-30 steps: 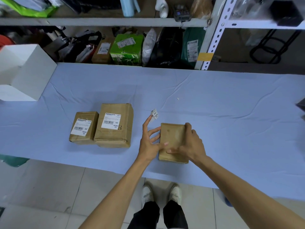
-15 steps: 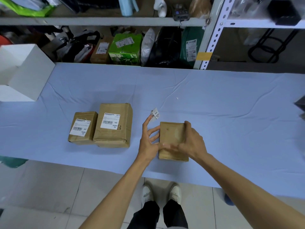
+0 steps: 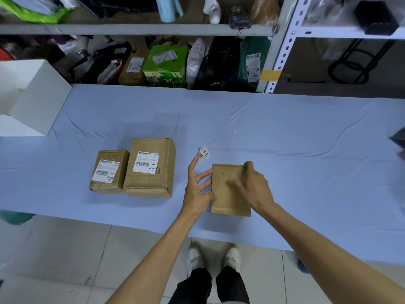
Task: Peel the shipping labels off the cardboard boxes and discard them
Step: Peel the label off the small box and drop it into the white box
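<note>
A torn label scrap (image 3: 204,152) printed "MX MXRC 03" clings to the index fingertip of the left hand (image 3: 198,189). That hand's fingers are spread and straight, and its thumb and lower fingers touch the left side of the bare box (image 3: 228,194). The top of this box shows no label, only plain brown card. The right hand (image 3: 255,185) holds the same box from the right. Its thumb, blurred, lies across the top and its fingers are wrapped over the far right edge. To the left of the left hand, well apart from it, two more cardboard boxes stand touching each other. The large box (image 3: 151,183) has a white label (image 3: 147,162) reading "28/42" and "MX MXRC 03", with pen marks beside it. The small box (image 3: 105,186) has a label (image 3: 105,171) reading "27/42" and "MX MXRC 03". Both labels show barcodes whose digits are too small to read. Beyond the hands, a shelf holds a green carton (image 3: 165,71) with its own white label, amid bags and parcels.
</note>
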The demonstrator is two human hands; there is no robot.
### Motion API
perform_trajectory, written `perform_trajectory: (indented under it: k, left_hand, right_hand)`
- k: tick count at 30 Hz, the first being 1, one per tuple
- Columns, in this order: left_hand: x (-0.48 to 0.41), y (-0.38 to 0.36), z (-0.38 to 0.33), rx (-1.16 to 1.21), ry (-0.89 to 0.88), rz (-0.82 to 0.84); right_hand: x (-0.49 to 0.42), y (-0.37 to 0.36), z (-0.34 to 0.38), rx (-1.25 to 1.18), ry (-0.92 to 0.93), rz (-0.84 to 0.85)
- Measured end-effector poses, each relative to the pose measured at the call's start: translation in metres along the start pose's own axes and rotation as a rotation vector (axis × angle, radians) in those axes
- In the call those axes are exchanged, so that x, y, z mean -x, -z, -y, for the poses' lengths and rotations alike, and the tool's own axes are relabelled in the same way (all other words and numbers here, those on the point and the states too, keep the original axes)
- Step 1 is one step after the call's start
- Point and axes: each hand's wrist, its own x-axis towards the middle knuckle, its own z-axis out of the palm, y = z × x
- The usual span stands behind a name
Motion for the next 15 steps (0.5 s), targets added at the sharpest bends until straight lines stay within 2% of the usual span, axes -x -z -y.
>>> perform_trajectory:
  k: [2,4,15]
  left_hand:
    - [0.001,-0.002,-0.001,-0.009,-0.005,0.007]
    - [0.001,-0.002,-0.002,-0.010,-0.005,0.011]
    - [0.000,0.000,-0.011,0.007,-0.002,-0.035]
  right_hand:
    - [0.003,-0.004,0.006,0.160,-0.038,0.008]
    - [0.004,-0.007,0.011,0.216,-0.055,0.014]
    - [-0.006,-0.003,0.010,0.109,-0.015,-0.143]
